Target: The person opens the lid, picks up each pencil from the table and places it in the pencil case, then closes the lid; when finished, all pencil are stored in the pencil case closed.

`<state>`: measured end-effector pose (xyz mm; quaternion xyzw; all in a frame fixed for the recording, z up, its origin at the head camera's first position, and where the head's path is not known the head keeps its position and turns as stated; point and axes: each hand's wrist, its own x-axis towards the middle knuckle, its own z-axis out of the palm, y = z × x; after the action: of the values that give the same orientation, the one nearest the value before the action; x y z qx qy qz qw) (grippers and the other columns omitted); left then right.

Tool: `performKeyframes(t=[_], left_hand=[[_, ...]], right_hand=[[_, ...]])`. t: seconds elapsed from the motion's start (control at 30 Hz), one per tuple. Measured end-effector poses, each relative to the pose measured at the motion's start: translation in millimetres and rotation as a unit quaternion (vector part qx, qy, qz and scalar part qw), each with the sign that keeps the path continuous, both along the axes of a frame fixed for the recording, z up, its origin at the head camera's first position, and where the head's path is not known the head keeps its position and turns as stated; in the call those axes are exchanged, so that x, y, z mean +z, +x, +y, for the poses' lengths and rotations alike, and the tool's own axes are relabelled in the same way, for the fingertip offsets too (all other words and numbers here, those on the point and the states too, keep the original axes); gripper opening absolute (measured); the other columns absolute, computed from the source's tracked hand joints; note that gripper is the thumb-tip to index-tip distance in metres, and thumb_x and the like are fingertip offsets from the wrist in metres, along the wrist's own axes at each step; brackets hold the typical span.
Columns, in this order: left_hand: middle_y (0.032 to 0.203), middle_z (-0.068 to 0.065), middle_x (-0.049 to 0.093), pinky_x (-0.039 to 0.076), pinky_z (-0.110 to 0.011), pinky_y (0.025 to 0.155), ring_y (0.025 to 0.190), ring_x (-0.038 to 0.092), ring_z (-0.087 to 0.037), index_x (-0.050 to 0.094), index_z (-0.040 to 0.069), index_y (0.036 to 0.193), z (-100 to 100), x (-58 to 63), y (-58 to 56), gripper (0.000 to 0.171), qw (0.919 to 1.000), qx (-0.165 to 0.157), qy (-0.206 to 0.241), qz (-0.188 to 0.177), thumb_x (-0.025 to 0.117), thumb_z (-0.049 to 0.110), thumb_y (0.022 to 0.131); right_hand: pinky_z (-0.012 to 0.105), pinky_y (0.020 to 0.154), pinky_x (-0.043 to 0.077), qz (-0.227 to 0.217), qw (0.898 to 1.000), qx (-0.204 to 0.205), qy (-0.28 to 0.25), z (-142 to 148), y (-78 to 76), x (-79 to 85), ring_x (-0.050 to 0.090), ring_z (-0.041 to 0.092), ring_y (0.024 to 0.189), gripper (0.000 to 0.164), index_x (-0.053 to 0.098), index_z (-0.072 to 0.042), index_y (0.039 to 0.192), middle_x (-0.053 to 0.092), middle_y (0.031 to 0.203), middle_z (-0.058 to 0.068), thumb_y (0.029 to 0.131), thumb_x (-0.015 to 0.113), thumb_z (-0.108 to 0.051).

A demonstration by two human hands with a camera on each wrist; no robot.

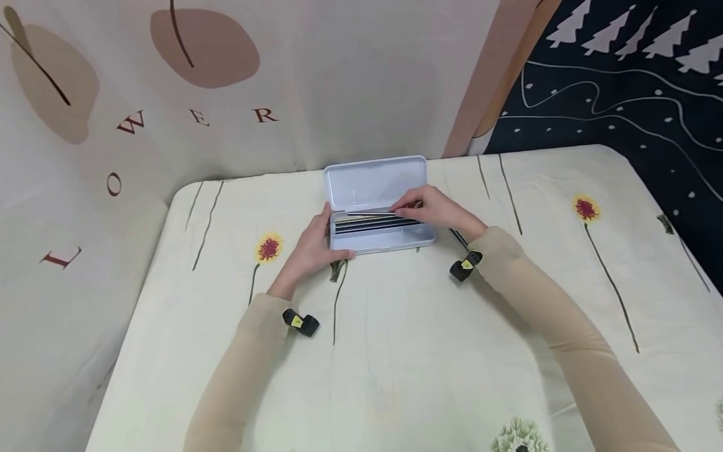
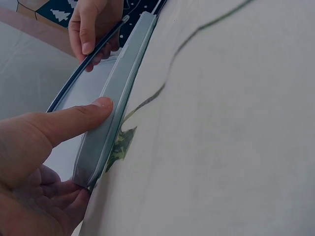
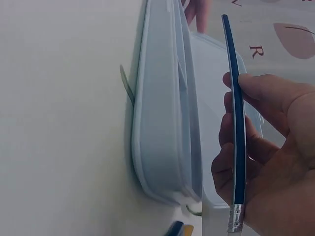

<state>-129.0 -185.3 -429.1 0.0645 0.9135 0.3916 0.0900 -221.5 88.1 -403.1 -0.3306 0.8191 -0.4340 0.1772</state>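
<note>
the right hand (image 1: 433,206) pinches a slim, dark-blue, silver-banded pencil (image 3: 238,128) extending past both sides of its grip, above the oblong pale-blue plastic case (image 1: 375,241) the left hand (image 1: 310,247) clasps by one end.

L grip (image 1: 312,245) w/ thumb (image 2: 78,120) extended, R grip (image 1: 432,207) pinching; arms (image 1: 565,320) fwd.

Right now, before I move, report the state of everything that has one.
Pencil case: open
Lid: swung back
Pencils in the case: lying lengthwise
Blue pencil: held over the case
Left grip: holding the case's left end
Right grip: holding the blue pencil
Wrist cameras: strapped on
Flowered cloth: spread out, lightly creased
</note>
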Motion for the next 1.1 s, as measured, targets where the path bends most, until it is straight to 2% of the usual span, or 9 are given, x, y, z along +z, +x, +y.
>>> performKeyframes(t=[0.2,0.57,0.8,1.1], left_hand=[[0.149,-0.024,0.03,0.025,-0.046,0.111,0.135,0.032,-0.033,0.003,0.001,0.154,-0.6,1.4,-0.2,0.116,1.0,-0.001,0.0,0.002,0.084,0.025,0.075],[0.149,-0.025,0.029,0.025,-0.045,0.111,0.135,0.032,-0.033,0.003,-0.001,0.153,-0.6,-0.5,0.5,0.115,0.9999,-0.005,0.009,0.007,0.084,0.024,0.076],[0.149,-0.024,0.03,0.025,-0.045,0.111,0.134,0.032,-0.033,0.003,0.0,0.154,-0.7,-0.6,0.7,0.114,1.0,-0.003,0.002,0.003,0.084,0.025,0.076],[0.149,-0.025,0.029,0.025,-0.045,0.111,0.135,0.032,-0.033,0.003,0.0,0.153,-2.1,-0.6,0.3,0.115,1.0,-0.005,0.005,0.004,0.084,0.025,0.076]], right_hand=[[0.025,0.062,0.041,0.003,1.0,0.0,-0.002,-15.1,2.3,-4.6,0.052,0.019,0.074,0.018,0.073,0.001,0.106,0.069,0.101,0.011,0.092,0.064,-0.005],[0.027,0.068,0.044,0.006,1.0,0.014,0.0,-33.1,4.9,-13.5,0.055,0.019,0.08,0.018,0.073,0.003,0.106,0.069,0.099,0.012,0.091,0.065,-0.003],[0.028,0.073,0.045,0.005,1.0,0.017,0.019,-34.0,2.8,-19.1,0.058,0.021,0.088,0.017,0.073,0.003,0.105,0.069,0.099,0.012,0.092,0.064,-0.003],[0.03,0.072,0.043,0.008,0.998,0.011,0.066,-35.0,7.9,-16.8,0.055,0.02,0.085,0.016,0.074,-0.001,0.103,0.068,0.102,0.011,0.092,0.064,-0.005]])
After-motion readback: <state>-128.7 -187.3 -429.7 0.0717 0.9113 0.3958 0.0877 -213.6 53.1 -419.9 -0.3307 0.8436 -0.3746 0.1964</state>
